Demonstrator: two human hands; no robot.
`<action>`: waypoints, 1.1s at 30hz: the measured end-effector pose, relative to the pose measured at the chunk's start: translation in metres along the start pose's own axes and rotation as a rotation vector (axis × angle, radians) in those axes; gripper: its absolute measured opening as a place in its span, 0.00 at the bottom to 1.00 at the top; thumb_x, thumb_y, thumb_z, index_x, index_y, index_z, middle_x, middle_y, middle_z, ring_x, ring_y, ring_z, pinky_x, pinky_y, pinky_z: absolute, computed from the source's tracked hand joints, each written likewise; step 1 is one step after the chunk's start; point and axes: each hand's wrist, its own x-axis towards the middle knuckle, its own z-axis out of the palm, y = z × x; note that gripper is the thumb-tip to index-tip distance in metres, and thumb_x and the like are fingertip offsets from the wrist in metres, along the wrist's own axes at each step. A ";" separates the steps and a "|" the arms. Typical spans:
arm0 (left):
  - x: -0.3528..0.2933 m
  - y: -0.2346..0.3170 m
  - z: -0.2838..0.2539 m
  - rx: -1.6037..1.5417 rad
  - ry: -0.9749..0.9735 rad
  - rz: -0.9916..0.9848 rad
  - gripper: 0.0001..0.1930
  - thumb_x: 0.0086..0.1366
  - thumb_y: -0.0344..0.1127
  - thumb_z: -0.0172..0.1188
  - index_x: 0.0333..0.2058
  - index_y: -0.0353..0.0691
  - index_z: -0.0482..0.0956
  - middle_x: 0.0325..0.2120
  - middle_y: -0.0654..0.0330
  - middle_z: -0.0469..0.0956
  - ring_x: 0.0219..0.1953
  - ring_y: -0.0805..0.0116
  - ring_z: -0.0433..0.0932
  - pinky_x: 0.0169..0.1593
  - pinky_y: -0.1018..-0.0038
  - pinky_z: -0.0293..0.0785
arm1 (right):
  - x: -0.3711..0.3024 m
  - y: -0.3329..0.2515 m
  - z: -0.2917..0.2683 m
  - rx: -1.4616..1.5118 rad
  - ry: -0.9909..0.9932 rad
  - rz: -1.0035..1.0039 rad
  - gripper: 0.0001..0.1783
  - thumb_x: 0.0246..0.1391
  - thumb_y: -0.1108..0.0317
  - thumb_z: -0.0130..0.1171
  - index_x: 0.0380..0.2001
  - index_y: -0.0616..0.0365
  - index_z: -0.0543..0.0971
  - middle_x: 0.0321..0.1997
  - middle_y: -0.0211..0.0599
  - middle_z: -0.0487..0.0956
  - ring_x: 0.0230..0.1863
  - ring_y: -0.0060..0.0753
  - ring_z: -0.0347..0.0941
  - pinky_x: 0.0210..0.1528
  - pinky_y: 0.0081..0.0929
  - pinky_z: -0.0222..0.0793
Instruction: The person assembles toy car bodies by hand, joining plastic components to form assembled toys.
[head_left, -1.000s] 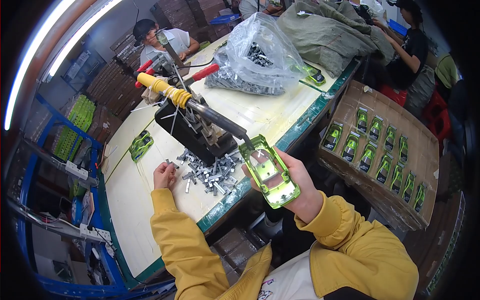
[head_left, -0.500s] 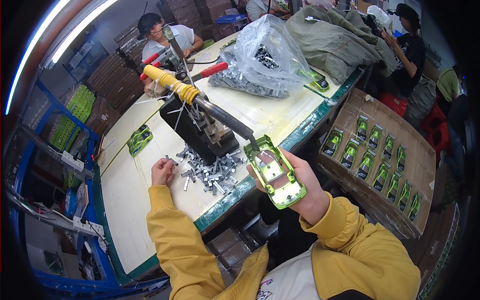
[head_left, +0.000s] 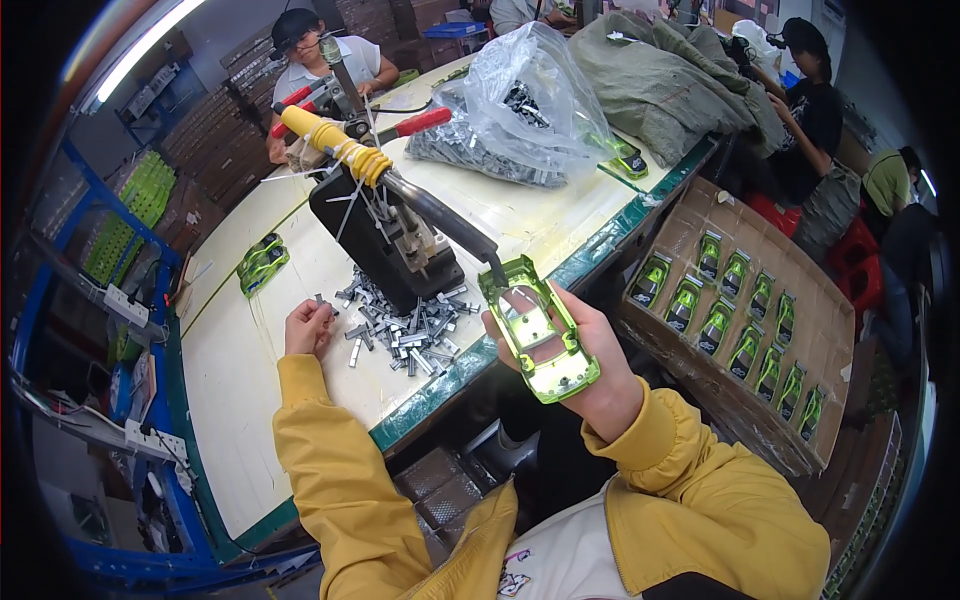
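My right hand (head_left: pixel 585 365) grips a green toy car shell (head_left: pixel 535 328) held up past the table (head_left: pixel 250 400) edge; my left hand (head_left: pixel 308 328) pinches a small metal piece (head_left: pixel 322 300) beside the loose pile (head_left: pixel 405 325) by the black press (head_left: pixel 385 240).

At frame centre, the right hand (head_left: pixel 590 370) lies largely hidden behind a green toy car shell (head_left: pixel 535 330), while the small metal parts (head_left: pixel 405 325) beside the press (head_left: pixel 385 240) are too tiny to identify.

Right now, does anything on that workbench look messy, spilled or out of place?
Mostly the small metal parts: they lie in a loose scattered heap around the base of the black hand press, where the left hand picks at them. The right hand holds a green toy car shell off the table edge. Nothing looks damaged.
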 end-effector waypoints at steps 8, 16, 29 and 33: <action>0.000 -0.001 0.000 -0.003 -0.007 0.006 0.05 0.51 0.29 0.54 0.20 0.40 0.68 0.15 0.64 0.70 0.13 0.83 0.63 0.12 0.88 0.54 | 0.000 0.000 -0.003 0.024 -0.038 -0.001 0.18 0.53 0.61 0.36 0.42 0.63 0.63 0.42 0.42 0.67 0.43 0.42 0.62 0.38 0.33 0.65; -0.001 0.002 0.003 0.031 -0.003 0.006 0.05 0.51 0.29 0.54 0.20 0.40 0.68 0.14 0.64 0.70 0.12 0.83 0.63 0.12 0.88 0.55 | 0.003 0.001 -0.005 0.062 -0.024 -0.009 0.18 0.53 0.61 0.36 0.42 0.63 0.64 0.43 0.41 0.66 0.43 0.42 0.62 0.39 0.34 0.65; 0.001 -0.003 -0.002 -0.004 -0.004 0.006 0.04 0.52 0.31 0.54 0.21 0.41 0.68 0.16 0.65 0.69 0.14 0.83 0.63 0.13 0.88 0.55 | 0.009 0.001 -0.012 0.017 -0.064 -0.016 0.18 0.53 0.61 0.36 0.41 0.62 0.64 0.42 0.41 0.67 0.43 0.42 0.63 0.38 0.33 0.65; 0.000 0.000 -0.001 -0.020 0.001 0.007 0.05 0.54 0.35 0.51 0.22 0.41 0.69 0.17 0.66 0.69 0.17 0.82 0.64 0.13 0.88 0.55 | 0.013 0.006 -0.021 0.058 -0.031 0.035 0.17 0.53 0.62 0.35 0.41 0.62 0.64 0.42 0.43 0.67 0.43 0.42 0.63 0.38 0.34 0.65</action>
